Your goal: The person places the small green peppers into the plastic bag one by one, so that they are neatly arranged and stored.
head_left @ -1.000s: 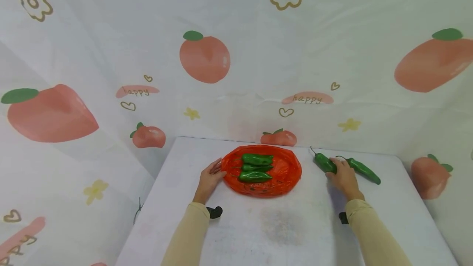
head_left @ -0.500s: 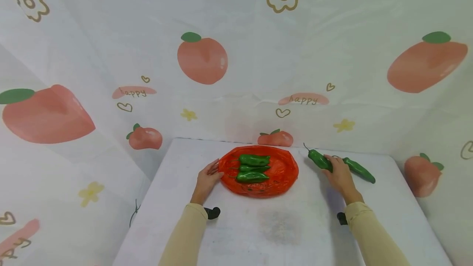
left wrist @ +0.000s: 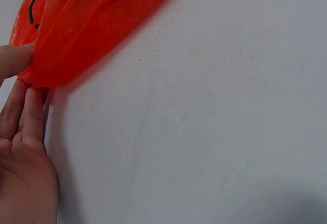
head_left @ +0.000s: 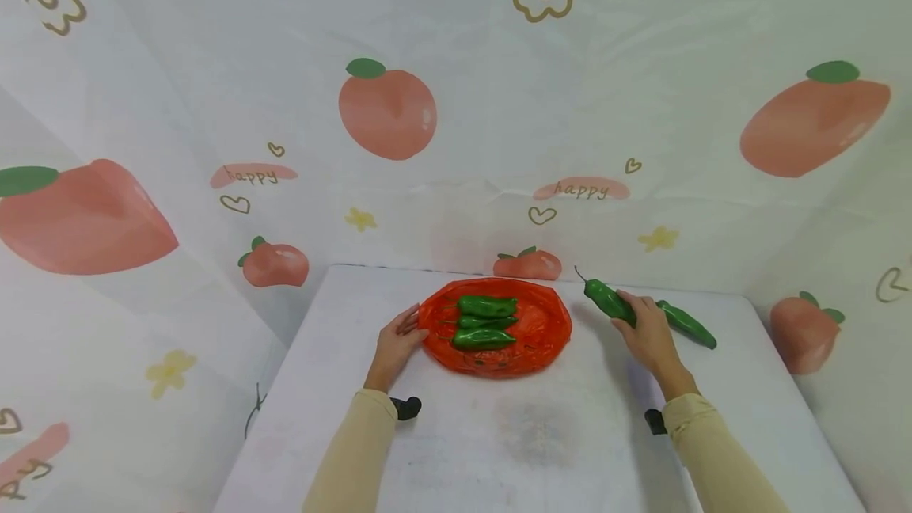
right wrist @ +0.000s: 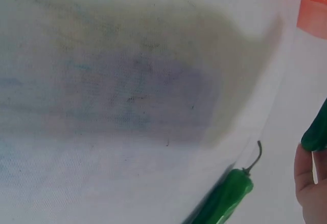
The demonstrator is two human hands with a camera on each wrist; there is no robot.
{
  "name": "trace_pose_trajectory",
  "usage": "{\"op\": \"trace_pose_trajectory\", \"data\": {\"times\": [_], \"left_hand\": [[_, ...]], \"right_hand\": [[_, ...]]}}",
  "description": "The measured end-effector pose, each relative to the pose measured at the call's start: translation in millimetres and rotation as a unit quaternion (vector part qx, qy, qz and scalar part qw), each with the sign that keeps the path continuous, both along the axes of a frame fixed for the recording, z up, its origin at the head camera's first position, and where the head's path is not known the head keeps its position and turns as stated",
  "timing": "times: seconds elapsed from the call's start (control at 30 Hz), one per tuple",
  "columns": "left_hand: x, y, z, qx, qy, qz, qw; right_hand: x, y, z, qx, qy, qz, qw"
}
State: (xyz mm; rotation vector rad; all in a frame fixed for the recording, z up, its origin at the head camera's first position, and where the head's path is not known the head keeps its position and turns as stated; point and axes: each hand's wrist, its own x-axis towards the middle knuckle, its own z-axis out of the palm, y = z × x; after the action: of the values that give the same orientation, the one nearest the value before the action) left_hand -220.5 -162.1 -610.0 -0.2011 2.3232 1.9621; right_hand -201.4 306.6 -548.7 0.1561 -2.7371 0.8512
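In the head view, my left hand (head_left: 395, 343) pinches the left edge of a spread red plastic bag (head_left: 545, 327). The left wrist view has the thumb above the bag's edge (left wrist: 92, 45) and fingers beneath it. Three green peppers (head_left: 484, 339) lie side by side on the bag, stems to the left. To the right, my right hand (head_left: 650, 339) grips a green pepper (head_left: 606, 297) by its lower end, its thin stem pointing up and left. It hangs over the table, apart from its shadow. Another green pepper (head_left: 686, 324) lies on the table beyond the right hand.
The white table (head_left: 456, 450) has a back edge against a white cloth wall (head_left: 456, 212) printed with peaches and flowers. Dark wrist-worn pieces (head_left: 408, 408) show beside both sleeves. A grey smudge (head_left: 537, 430) marks the tabletop in front of the bag.
My right hand has lifted its pepper and carried it a little left, away from the pepper lying beside it. The left hand stays at the bag's edge. The head view has shifted slightly.
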Motion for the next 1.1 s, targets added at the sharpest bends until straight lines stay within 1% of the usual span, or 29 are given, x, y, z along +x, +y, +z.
{"op": "trace_pose_trajectory", "data": {"times": [0.2, 0.3, 0.47, 0.53, 0.63, 0.73, 0.93, 1.1], "left_hand": [[-1.7, -2.2, 3.5, 0.003, -0.002, -0.002, 1.0000], [-3.0, -2.7, 2.4, 0.003, 0.000, -0.004, 1.0000], [-3.9, -2.4, -0.6, 0.007, 0.003, -0.006, 1.0000], [-3.3, -2.2, -1.5, 0.008, -0.002, -0.006, 0.9999], [-1.4, -2.0, -2.3, 0.002, -0.009, -0.007, 0.9999], [0.2, -1.7, -3.2, 0.003, -0.014, -0.004, 0.9999], [0.6, -0.3, -1.9, 0.011, -0.004, -0.003, 0.9999], [0.2, -1.0, -0.8, 0.008, -0.007, -0.003, 0.9999]], "right_hand": [[-0.5, -7, 6.6, -0.003, 0.007, 0.005, 1.0000], [-0.5, -10, 9.0, -0.001, 0.012, 0.011, 0.9999], [0.0, -14, 12.4, -0.007, 0.036, 0.026, 0.9990], [0.6, -18, 13.7, -0.013, 0.046, 0.035, 0.9982], [1.4, -23, 16.1, -0.022, 0.038, 0.043, 0.9981], [1.4, -28, 18.8, -0.014, 0.024, 0.045, 0.9986], [-0.6, -40, 25.4, 0.010, 0.027, 0.055, 0.9981], [-2.4, -51, 32.4, 0.013, 0.003, 0.060, 0.9981]]}}
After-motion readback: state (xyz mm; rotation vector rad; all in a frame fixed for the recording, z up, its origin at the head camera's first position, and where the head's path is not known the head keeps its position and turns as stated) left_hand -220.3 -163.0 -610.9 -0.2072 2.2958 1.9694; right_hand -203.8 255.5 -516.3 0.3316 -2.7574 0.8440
